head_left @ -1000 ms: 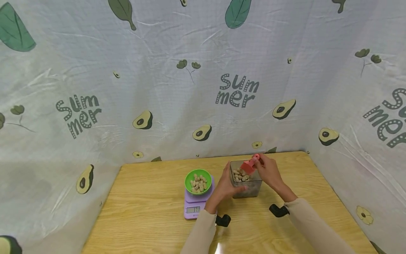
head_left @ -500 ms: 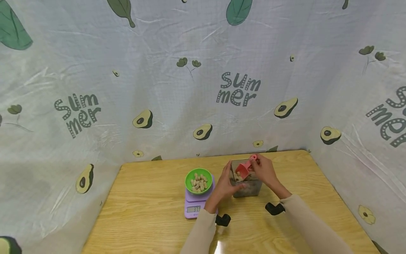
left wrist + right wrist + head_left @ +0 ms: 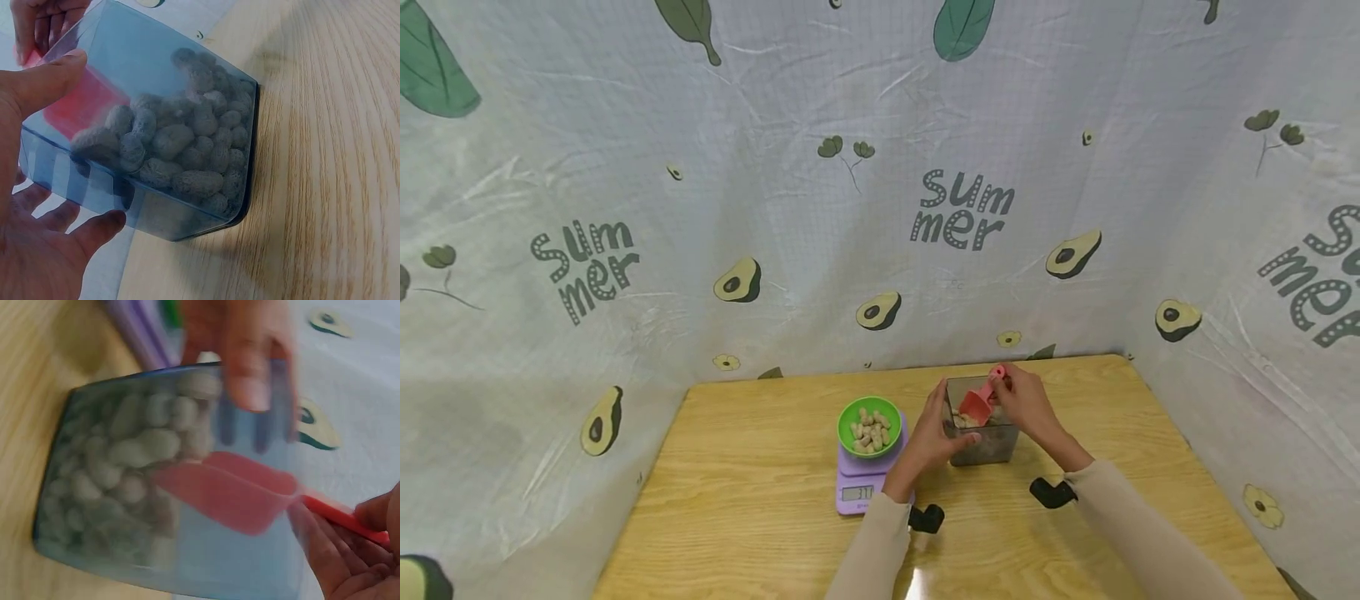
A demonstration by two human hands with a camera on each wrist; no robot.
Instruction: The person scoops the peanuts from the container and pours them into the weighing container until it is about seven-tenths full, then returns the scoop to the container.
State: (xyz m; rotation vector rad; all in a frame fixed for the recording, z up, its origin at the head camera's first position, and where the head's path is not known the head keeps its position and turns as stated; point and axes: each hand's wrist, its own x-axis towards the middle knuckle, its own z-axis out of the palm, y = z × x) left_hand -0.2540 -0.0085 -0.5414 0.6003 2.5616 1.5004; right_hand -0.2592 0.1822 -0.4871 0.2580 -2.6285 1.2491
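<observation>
A clear plastic container (image 3: 987,450) with peanuts (image 3: 187,140) in its lower part stands on the table. My left hand (image 3: 931,440) holds it at the near left corner, with the thumb on the front wall and the fingers along the left side. Between the thumb and fingers of my right hand (image 3: 1028,407) is the handle of a red scoop (image 3: 976,407). The scoop's bowl dips into the container, its front edge against the peanuts in the right wrist view. How many peanuts it carries is hard to tell.
Left of the container, a green bowl (image 3: 847,415) of peanuts (image 3: 871,433) sits on a purple kitchen scale (image 3: 854,480) whose display seems to read 371. The wooden table (image 3: 745,483) meets a printed curtain (image 3: 805,250) at its back edge.
The scoop has moved left and a little lower inside the container, its bowl now lower among the peanuts. My left hand stays on the container; bowl and scale have not moved.
</observation>
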